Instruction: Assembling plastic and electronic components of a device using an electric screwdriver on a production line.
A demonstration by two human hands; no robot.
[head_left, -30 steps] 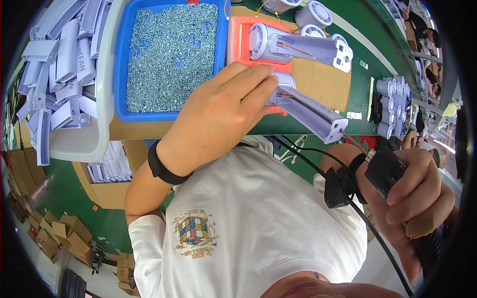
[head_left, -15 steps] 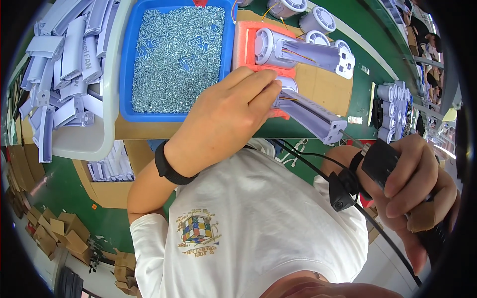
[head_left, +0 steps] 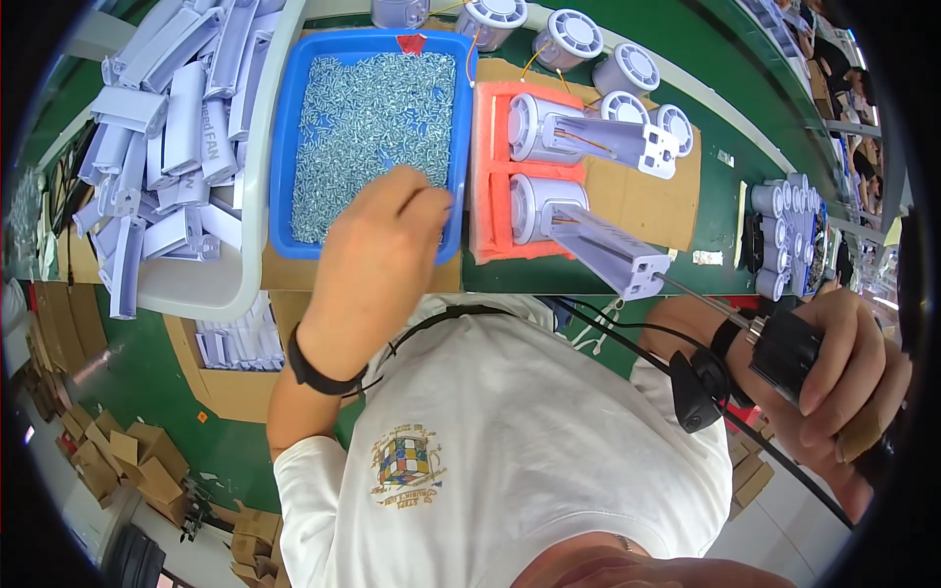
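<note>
My left hand (head_left: 377,260) is over the right side of a blue tray (head_left: 284,186) full of small silver screws (head_left: 368,118). Its fingers are curled together, and whatever is between them is hidden. My right hand (head_left: 848,367) grips a black electric screwdriver (head_left: 784,355) at the far right. The long bit (head_left: 701,297) reaches to the end of the arm on the nearer white fan unit (head_left: 608,250); I cannot tell how deep it goes. A second fan unit (head_left: 544,129) lies just behind. Both rest in a red foam holder (head_left: 498,181).
A white bin (head_left: 250,265) of loose white plastic covers (head_left: 186,127) stands left of the tray. Several round fan heads (head_left: 569,39) with wires sit behind the holder, near cardboard (head_left: 647,206). More white parts (head_left: 779,230) stand at right. A black cable (head_left: 627,338) crosses before my shirt.
My left hand has left the nearer fan unit and moved left to the screw tray. My right hand still holds the screwdriver at that unit's arm. The whole view has shifted slightly.
</note>
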